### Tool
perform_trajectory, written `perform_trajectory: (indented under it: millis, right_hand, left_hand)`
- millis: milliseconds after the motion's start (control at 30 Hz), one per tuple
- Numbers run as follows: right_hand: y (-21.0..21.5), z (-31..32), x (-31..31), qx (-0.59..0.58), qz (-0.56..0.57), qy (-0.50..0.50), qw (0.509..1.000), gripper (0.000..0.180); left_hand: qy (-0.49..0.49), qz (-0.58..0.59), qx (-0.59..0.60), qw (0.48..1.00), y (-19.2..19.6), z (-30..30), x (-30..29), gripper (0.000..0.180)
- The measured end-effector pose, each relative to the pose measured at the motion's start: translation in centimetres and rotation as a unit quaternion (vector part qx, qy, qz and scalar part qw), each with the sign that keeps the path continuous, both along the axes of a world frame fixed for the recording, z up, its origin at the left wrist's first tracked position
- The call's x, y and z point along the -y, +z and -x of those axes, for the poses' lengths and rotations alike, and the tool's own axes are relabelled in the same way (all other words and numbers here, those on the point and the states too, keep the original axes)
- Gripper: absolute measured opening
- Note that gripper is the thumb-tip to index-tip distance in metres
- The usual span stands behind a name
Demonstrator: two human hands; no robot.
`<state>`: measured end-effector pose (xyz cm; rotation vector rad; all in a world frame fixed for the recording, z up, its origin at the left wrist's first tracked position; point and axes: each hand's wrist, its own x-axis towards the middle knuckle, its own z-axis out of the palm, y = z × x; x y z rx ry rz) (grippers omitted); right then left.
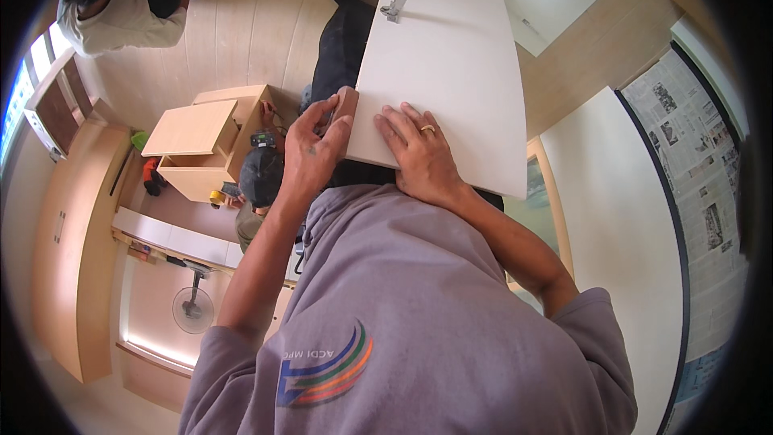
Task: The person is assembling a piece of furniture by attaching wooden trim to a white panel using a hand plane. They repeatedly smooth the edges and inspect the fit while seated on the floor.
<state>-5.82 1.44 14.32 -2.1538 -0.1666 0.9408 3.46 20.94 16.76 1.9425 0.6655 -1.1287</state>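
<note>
White panel (451, 64) under right hand (423, 149)

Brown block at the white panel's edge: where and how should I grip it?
Grip the brown block around mid-length, probably best from the left, where the left hand holds it: it is narrow and elongated, and the white panel lies to its right.

Shirt (459, 290) bears lettering (308, 354); newspaper print (713, 225) too small

The purplish-grey shirt (459, 314) carries coloured arcs (348, 370), and 1 gold ring (427, 128) shows.
</note>
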Motion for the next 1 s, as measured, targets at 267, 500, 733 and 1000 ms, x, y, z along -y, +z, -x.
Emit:
perform_trajectory:
  millis: [267, 500, 733, 1000]
  right_hand:
    - [-0.6, 0.0, -0.1, 0.003, 0.005, 0.023, 1.000, 0.066]
    - [-1.4, 1.2, -0.4, 0.024, 0.015, 0.016, 0.999, 0.059]
    - [-1.6, 1.7, -0.9, 0.046, 0.036, -0.002, 0.998, 0.081]
    - [-1.4, -0.9, 0.8, -0.059, -0.046, 0.048, 0.996, 0.087]
  left_hand:
    - [-0.041, -0.009, 0.045, 0.998, -8.6, 0.0, -0.2, 0.057]
    - [-0.027, 0.011, 0.058, 0.998, -17.9, -1.7, 1.3, 0.053]
    - [-0.111, -0.055, 0.170, 0.978, -36.2, -4.8, 3.3, 0.051]
    - [0.155, 0.071, 0.027, 0.985, -30.9, -12.3, -4.5, 0.046]
